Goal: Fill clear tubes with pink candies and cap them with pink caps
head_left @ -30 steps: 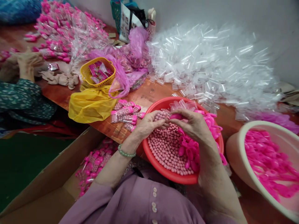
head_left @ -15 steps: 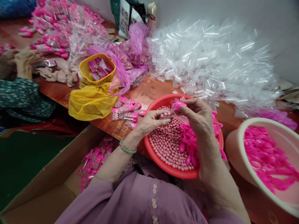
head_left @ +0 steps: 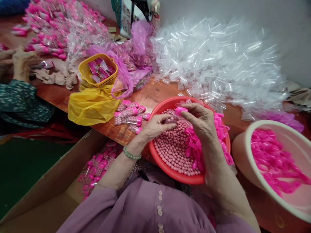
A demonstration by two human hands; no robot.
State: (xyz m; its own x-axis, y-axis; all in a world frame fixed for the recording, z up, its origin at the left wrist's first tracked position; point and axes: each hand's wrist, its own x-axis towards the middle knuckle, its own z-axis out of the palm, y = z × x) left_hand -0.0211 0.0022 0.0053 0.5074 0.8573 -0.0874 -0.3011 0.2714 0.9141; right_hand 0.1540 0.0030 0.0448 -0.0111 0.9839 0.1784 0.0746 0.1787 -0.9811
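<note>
My left hand [head_left: 157,127] holds a small clear plastic tube [head_left: 173,118] with pink beads in it, above a red basin [head_left: 155,149]. Between the fingers of my right hand [head_left: 200,119] is a glossy pink cap [head_left: 180,111], close to the tube's upper end. Whether the two touch is hard to make out. Round pink beads [head_left: 173,152] fill the basin's left side. Loose bright-pink plastic caps [head_left: 194,144] lie on its right, partly hidden by my right forearm. Left of the basin rest several capped, bead-filled tubes [head_left: 128,112].
A cream tub [head_left: 243,145] of pink plastic parts stands right. Behind lies a heap of clear tubes [head_left: 218,58]. A yellow basket [head_left: 85,69] and yellow bag [head_left: 92,106] sit left. A cardboard box [head_left: 55,165] holds filled tubes. Another person's hands [head_left: 23,60] are far left.
The view has shifted slightly, so most things sit a little further left. My right hand with the pink cap remains beside the tube in my left hand.
</note>
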